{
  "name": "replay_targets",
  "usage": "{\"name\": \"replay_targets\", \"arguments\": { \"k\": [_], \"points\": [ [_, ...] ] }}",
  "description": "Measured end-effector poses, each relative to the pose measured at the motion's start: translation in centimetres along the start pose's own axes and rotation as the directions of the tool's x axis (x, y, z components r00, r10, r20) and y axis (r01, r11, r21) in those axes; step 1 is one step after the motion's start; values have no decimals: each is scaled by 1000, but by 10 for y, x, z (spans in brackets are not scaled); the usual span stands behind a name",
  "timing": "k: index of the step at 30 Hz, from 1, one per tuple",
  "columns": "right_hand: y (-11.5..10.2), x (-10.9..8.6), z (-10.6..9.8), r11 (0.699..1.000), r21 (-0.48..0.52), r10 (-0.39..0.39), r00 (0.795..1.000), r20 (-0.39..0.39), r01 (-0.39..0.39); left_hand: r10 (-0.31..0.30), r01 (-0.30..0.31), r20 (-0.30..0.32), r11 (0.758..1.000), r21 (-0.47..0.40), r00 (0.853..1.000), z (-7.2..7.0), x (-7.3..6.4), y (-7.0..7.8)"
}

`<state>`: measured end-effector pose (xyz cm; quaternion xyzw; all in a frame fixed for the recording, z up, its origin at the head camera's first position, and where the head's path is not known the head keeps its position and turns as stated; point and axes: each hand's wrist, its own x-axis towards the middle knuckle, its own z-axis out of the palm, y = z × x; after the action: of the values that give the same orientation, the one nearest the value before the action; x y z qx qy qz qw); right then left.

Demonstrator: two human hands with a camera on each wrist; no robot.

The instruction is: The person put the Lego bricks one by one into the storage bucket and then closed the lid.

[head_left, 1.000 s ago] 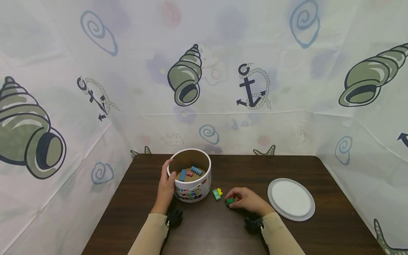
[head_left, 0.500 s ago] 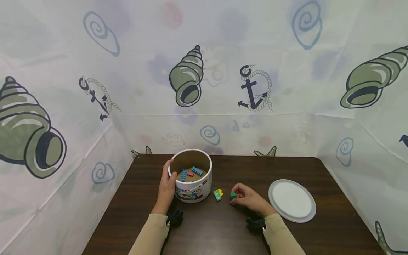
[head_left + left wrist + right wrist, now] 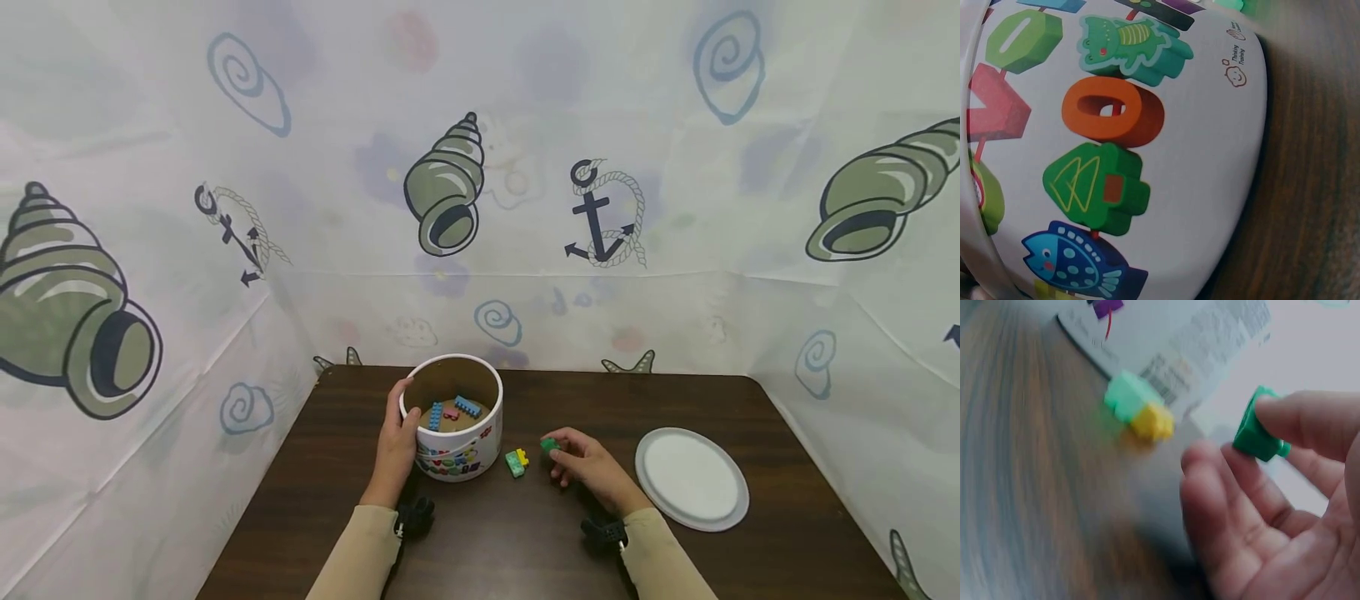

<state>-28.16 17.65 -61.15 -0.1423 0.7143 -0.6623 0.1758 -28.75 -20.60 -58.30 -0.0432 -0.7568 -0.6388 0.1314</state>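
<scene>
My left hand [image 3: 395, 450] grips the near-left rim of a round white bucket [image 3: 491, 435], thumb over the outside. Inside the bucket lie two blue toy bricks [image 3: 468, 407] and a small pink brick [image 3: 451, 413]. Between thumb and fingers, my right hand [image 3: 588, 468] pinches a small green toy brick [image 3: 1260, 428] just above the table, to the right of the bucket. A light green brick [image 3: 515, 465] with a yellow brick [image 3: 522, 457] against it lies on the table between bucket and right hand. Colourful printed shapes cover the bucket's wall in the left wrist view.
A round white lid [image 3: 690, 479] lies on the dark wooden table [image 3: 517, 550], right of my right hand. Cloth printed with shells and anchors [image 3: 592, 221] hangs behind the table and along both sides.
The right hand has raised the green brick and turned it between the fingers, with the lower fingers now spread out. The left hand stays on the bucket's rim.
</scene>
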Motion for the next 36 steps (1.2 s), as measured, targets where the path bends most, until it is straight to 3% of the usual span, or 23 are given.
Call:
{"name": "replay_targets", "arguments": {
  "k": [7, 14, 21, 29, 36],
  "points": [
    [-40, 5, 14, 999, 16, 42, 995, -95, -41, -6, 6, 0, 1000, -1, 1000, 0, -1, -2],
    [-86, 13, 26, 999, 13, -48, 991, -128, 50, 30, -30, -2, 1000, 1, 1000, 1, 0, -3],
    [-117, 30, 47, 984, 134, -102, 989, -111, 117, 48, -48, -3, 999, 5, 999, 1, 0, -3],
    [-140, 52, 75, 948, 250, -166, 976, -140, 197, 51, -51, 3, 999, -15, 999, 0, 3, -5],
    [-148, 74, 91, 904, 370, -181, 975, -126, 215, 44, -44, -8, 999, 2, 999, 0, 0, -6]
  ]
}}
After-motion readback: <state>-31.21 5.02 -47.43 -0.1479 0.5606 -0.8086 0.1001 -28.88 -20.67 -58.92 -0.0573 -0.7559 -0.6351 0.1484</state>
